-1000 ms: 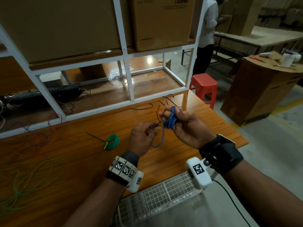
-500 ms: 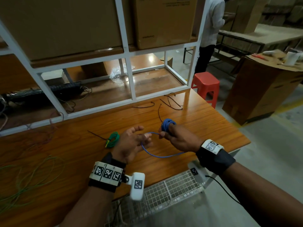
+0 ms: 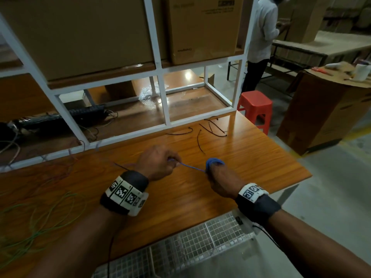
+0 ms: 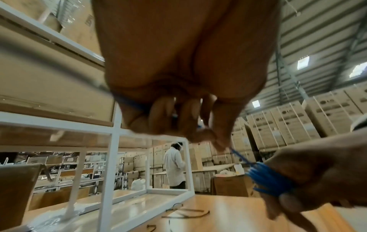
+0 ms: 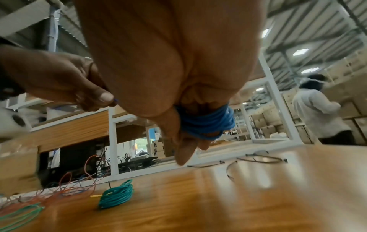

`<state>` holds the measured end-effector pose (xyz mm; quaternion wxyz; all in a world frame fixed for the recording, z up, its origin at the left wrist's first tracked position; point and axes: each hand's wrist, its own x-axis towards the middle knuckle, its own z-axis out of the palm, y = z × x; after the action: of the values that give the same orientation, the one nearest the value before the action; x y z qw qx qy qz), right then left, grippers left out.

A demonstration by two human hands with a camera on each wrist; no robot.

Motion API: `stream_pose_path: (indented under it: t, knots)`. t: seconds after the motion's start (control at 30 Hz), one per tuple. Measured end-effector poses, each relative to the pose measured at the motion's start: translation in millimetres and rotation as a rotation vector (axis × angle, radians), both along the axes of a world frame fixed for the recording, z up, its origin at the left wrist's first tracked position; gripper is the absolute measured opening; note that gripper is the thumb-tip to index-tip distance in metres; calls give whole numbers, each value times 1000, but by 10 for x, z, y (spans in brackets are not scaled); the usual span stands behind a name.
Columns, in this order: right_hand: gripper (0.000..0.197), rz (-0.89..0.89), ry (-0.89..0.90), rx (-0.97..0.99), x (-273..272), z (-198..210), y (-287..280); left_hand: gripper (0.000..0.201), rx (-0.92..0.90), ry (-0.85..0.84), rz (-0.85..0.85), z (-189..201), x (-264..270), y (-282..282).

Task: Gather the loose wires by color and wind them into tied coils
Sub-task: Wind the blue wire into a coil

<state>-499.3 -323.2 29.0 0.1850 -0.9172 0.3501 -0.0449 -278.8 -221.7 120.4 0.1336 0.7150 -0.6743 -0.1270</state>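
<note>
A blue wire coil (image 3: 214, 161) (image 4: 268, 180) (image 5: 206, 123) is wound around the fingers of my right hand (image 3: 217, 177), which grips it above the wooden table (image 3: 251, 163). From the coil a taut blue wire tail (image 3: 190, 167) (image 4: 239, 156) runs left to my left hand (image 3: 160, 163), which pinches its end between thumb and fingers. A tied green coil (image 5: 117, 195) lies on the table, hidden behind my left hand in the head view. Loose green wires (image 3: 40, 221) sprawl at the table's left; red and orange wires (image 5: 75, 182) lie near the frame.
Several black cable ties (image 3: 208, 130) lie at the table's back right by the white metal frame (image 3: 164, 109). Cardboard boxes (image 3: 96, 31) sit on the shelf above. A red stool (image 3: 255, 107) and a person in white (image 3: 261, 37) stand beyond. A wire mesh basket (image 3: 192, 241) hangs below the front edge.
My hands have moved apart and the slack loop of blue wire between them has pulled straight. My left hand has closed on the wire's end.
</note>
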Motion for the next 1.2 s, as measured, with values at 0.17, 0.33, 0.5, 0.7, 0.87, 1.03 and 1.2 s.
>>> stream_pose_path:
  t: [0.17, 0.33, 0.5, 0.7, 0.87, 1.03, 1.2]
  knots:
    - [25, 257, -113, 766, -114, 279, 281, 11, -198, 153, -30, 23, 77, -125]
    - [23, 430, -580, 1366, -124, 517, 450, 18, -214, 563, -60, 179, 76, -240]
    - [21, 434, -1070, 1582, -44, 868, 529, 18, -175, 765, -117, 35, -129, -247]
    - [22, 10, -1393, 1246, 97, 1065, 319, 17, -115, 764, -84, -260, -543, -156]
    - [30, -209, -1196, 799, 31, 820, 81, 20, -99, 664, -31, -237, -549, -23]
    - [18, -264, -823, 657, 65, 741, 22, 21, 31, 354, -69, -141, -547, 58]
    - [27, 48, -124, 511, -19, 638, 131, 7, -47, 193, -17, 25, -205, 108]
